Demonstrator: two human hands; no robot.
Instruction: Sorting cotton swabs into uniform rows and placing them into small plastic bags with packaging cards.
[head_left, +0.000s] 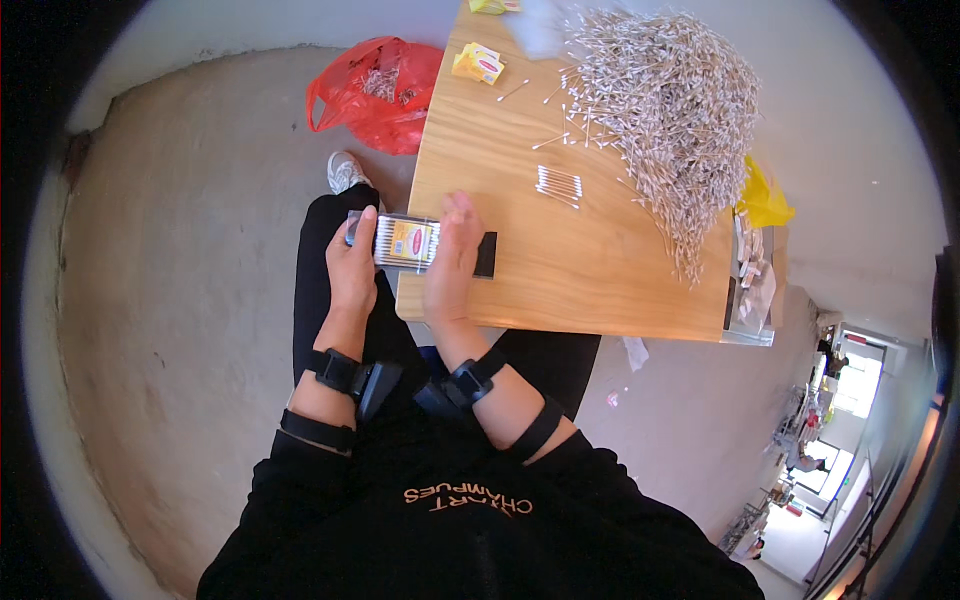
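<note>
My left hand (352, 268) grips the left end of a clear plastic box of cotton swabs (392, 243), its thumb lying along the top. White swabs lie in rows inside, with a yellow label card among them. My right hand (455, 245) is closed at the box's right end; its fingertips are partly hidden. The box is held over the near left corner of the wooden table (520, 290). A flat black object (487, 255) shows beside my right hand. Farther right, a neat row of loose cotton swabs (558, 187) lies on the wood.
A large heap of cotton swabs (670, 110) covers the table's far right. Yellow cards (478, 63) lie at the far left edge. On the floor sits a red plastic bag (400, 115) with swabs inside. A yellow bag (765, 195) and a clear container (752, 320) are at the right edge.
</note>
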